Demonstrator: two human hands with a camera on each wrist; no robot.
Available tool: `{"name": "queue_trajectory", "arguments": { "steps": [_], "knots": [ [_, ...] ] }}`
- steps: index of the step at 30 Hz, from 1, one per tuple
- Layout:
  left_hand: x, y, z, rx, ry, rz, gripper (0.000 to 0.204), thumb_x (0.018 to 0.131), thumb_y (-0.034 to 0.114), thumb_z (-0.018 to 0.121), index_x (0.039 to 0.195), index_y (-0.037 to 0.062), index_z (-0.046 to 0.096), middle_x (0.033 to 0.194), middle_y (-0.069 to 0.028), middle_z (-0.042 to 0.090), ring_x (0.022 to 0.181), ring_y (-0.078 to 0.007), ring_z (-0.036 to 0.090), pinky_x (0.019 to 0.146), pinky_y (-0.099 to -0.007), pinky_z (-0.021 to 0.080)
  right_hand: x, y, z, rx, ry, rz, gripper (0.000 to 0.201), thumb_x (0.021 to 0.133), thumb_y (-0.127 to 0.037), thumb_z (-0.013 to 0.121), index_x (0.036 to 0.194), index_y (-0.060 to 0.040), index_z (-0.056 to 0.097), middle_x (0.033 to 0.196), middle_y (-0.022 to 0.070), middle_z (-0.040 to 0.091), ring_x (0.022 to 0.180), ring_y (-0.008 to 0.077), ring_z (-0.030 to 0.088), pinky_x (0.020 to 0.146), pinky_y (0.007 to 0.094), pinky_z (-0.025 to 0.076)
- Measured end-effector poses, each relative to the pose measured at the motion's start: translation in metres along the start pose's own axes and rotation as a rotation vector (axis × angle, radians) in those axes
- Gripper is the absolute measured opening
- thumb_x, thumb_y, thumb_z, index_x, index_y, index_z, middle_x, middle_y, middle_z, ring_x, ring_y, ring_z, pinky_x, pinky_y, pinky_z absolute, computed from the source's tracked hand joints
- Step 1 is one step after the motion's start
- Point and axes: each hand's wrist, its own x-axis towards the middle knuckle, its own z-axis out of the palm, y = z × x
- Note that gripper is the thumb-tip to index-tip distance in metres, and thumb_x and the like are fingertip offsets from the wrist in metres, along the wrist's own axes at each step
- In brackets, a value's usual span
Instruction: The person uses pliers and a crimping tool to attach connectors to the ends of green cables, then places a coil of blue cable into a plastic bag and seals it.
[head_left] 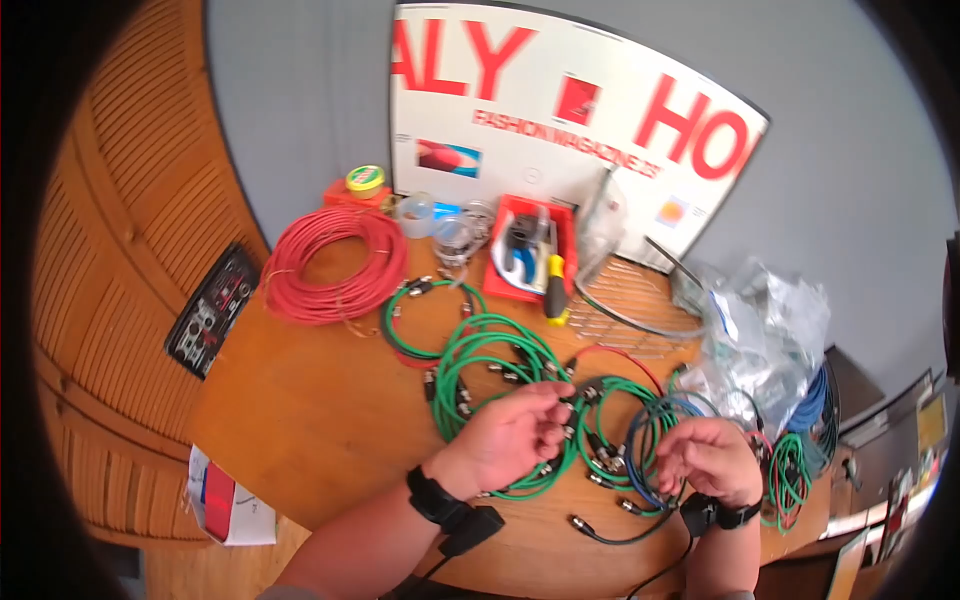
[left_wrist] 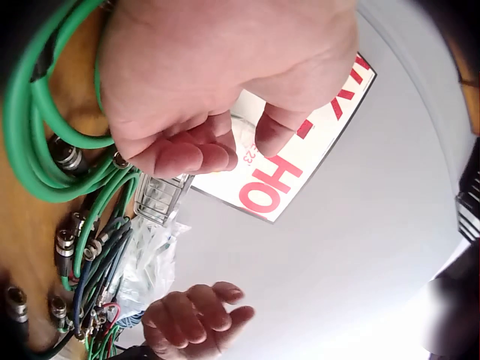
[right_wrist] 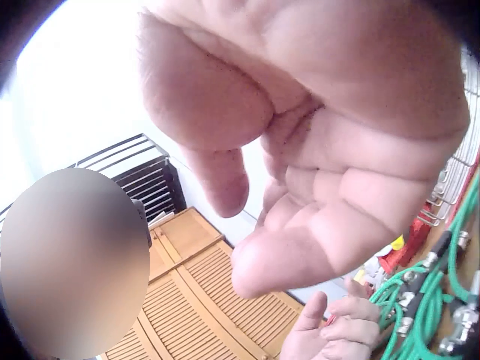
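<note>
My left hand (head_left: 505, 440) hovers above a large coil of green cable (head_left: 470, 350) with metal connectors. Its fingers are loosely curled, and in the left wrist view the thumb stands apart from them with nothing between. My right hand (head_left: 710, 462) is raised over a blue cable (head_left: 632, 440), palm turned inward and fingers loosely bent. The right wrist view shows that palm (right_wrist: 360, 172) bare. Beneath and between the hands lies a second green coil (head_left: 610, 400), mixed with dark cables and connectors. One black cable end with a metal connector (head_left: 580, 523) points toward the front edge.
A red cable coil (head_left: 290, 265) lies at the back left. Behind the green coils stands a red bin (head_left: 515, 290) of tools, with a yellow-black screwdriver (head_left: 556, 285). Plastic bags (head_left: 770, 330) and another green bundle (head_left: 790, 480) sit on the right. A poster board (head_left: 560, 60) leans against the wall.
</note>
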Motion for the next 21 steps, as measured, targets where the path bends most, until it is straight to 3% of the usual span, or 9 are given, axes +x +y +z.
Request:
{"name": "queue_trajectory", "arguments": {
  "steps": [3,6,8,10,15,17,18,20,21],
  "knots": [
    [-0.002,0.003,0.006,0.042,0.071,-0.021,0.024,0.093,0.023,0.057,0.113,0.0106,0.06,0.087,-0.0005,0.059,0.072,-0.014,0.049,0.067,-0.0285,0.04,-0.006,0.016,-0.023,0.143,0.14,0.022,0.03,0.095,-0.021,0.061,0.111,0.0041,0.059,0.085,0.0119,0.07,0.069,0.0189,0.07,0.057,0.027,0.057],
    [-0.001,0.005,0.007,0.064,0.045,-0.011,0.027,0.095,0.026,0.054,0.116,0.0102,0.06,0.088,0.0002,0.054,0.074,-0.0144,0.044,0.066,-0.0289,0.038,-0.01,0.029,-0.055,0.384,0.281,-0.273,0.023,0.099,-0.022,0.055,0.105,-0.0005,0.059,0.081,0.0081,0.069,0.063,0.0188,0.069,0.053,0.0257,0.056],
    [-0.002,0.005,0.009,0.102,0.048,-0.002,0.03,0.096,0.026,0.051,0.119,0.0095,0.059,0.087,0.0004,0.05,0.073,-0.0145,0.042,0.066,-0.029,0.037,-0.015,0.035,-0.07,0.622,0.464,-0.282,0.018,0.099,-0.024,0.055,0.105,-0.0085,0.061,0.078,-0.0005,0.066,0.061,0.0129,0.062,0.048,0.0218,0.049],
    [-0.001,0.004,0.007,0.119,0.055,-0.016,0.031,0.096,0.026,0.05,0.12,0.0092,0.059,0.087,0.0006,0.049,0.072,-0.0146,0.041,0.066,-0.029,0.037,-0.016,0.042,-0.085,0.748,0.444,-0.291,0.015,0.099,-0.024,0.055,0.104,-0.0105,0.062,0.076,-0.0018,0.065,0.062,0.0113,0.06,0.05,0.0212,0.046],
    [-0.003,-0.002,0.004,0.168,-0.019,-0.02,0.035,0.098,0.028,0.047,0.124,0.0081,0.057,0.088,-0.0016,0.049,0.071,-0.0155,0.04,0.067,-0.0303,0.038,0.012,0.063,-0.081,0.267,0.627,-0.123,0.016,0.096,-0.025,0.06,0.101,-0.0096,0.061,0.083,-0.001,0.063,0.066,0.0083,0.059,0.056,0.0209,0.048],
    [-0.008,-0.008,0.014,0.149,-0.148,-0.133,0.034,0.097,0.024,0.051,0.126,0.0044,0.052,0.099,-0.0092,0.059,0.087,-0.0239,0.058,0.08,-0.0369,0.049,0.014,0.064,-0.079,0.246,0.585,-0.137,0.017,0.095,-0.022,0.062,0.101,-0.007,0.061,0.085,0.0015,0.063,0.068,0.0093,0.06,0.058,0.0218,0.05],
    [-0.01,-0.011,0.017,0.148,-0.157,-0.152,0.034,0.097,0.024,0.051,0.126,0.0044,0.052,0.099,-0.0092,0.059,0.087,-0.0239,0.058,0.08,-0.0369,0.049,0.016,0.067,-0.08,0.252,0.578,-0.138,0.016,0.095,-0.022,0.063,0.1,-0.0063,0.061,0.085,0.0019,0.063,0.068,0.0094,0.059,0.059,0.0218,0.05],
    [-0.013,-0.019,0.02,0.173,-0.327,-0.436,0.04,0.096,0.02,0.053,0.131,0.0002,0.047,0.109,-0.016,0.059,0.104,-0.0309,0.061,0.095,-0.046,0.048,0.016,0.067,-0.081,0.262,0.593,-0.143,0.016,0.095,-0.021,0.062,0.099,-0.0058,0.061,0.085,0.0022,0.063,0.068,0.0096,0.059,0.06,0.0218,0.05],
    [-0.015,-0.026,0.016,0.176,-0.331,-0.444,0.04,0.096,0.02,0.053,0.131,0.0002,0.047,0.109,-0.016,0.059,0.104,-0.0309,0.061,0.095,-0.046,0.048,0.017,0.068,-0.082,0.272,0.572,-0.145,0.015,0.095,-0.02,0.062,0.099,-0.0058,0.062,0.085,0.0022,0.063,0.068,0.0097,0.059,0.06,0.0218,0.051]
  ]
}}
